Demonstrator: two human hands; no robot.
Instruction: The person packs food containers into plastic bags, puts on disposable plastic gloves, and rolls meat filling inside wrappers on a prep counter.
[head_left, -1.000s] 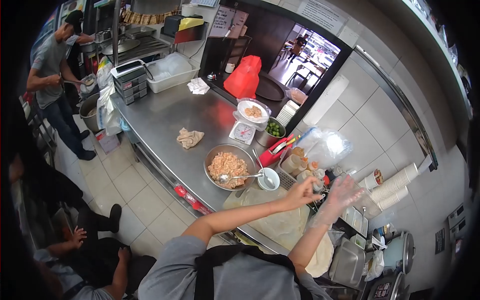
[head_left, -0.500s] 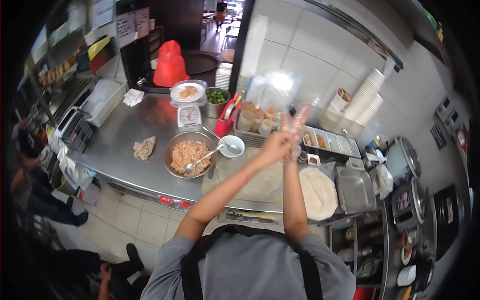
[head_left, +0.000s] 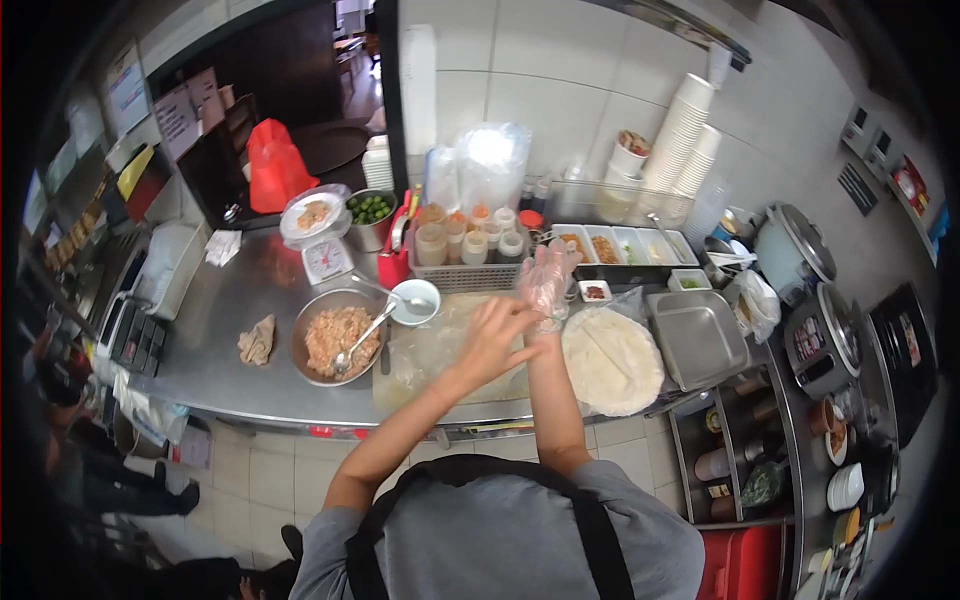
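My left hand [head_left: 492,342] is bare and lies against my right wrist, its fingers apart and stretched out, the thumb separate. A clear plastic glove [head_left: 543,312] covers my right hand [head_left: 547,280], which is raised with its fingers extended and nothing in them. Under my hands lies a cutting board [head_left: 468,305] with a thin clear sheet over it. To the right is a stack of round pale dough wrappers [head_left: 612,362]. On the left, a metal bowl [head_left: 303,365] contains pinkish minced filling [head_left: 338,338] and a spoon [head_left: 364,338]. A small white bowl [head_left: 424,312] with another spoon is beside it.
A kitchen scale [head_left: 328,260] carries a plate of filling. Sauce bottles [head_left: 454,242] fill a basket at the back, near topping trays [head_left: 630,247]. A metal pan [head_left: 697,340] is on the right. A crumpled cloth [head_left: 257,341] lies left. Other people stand at far left.
My hands have come lower and nearer to me. My left fingers have moved from the gloved fingers to the right wrist and spread apart. The view has shifted to the right.
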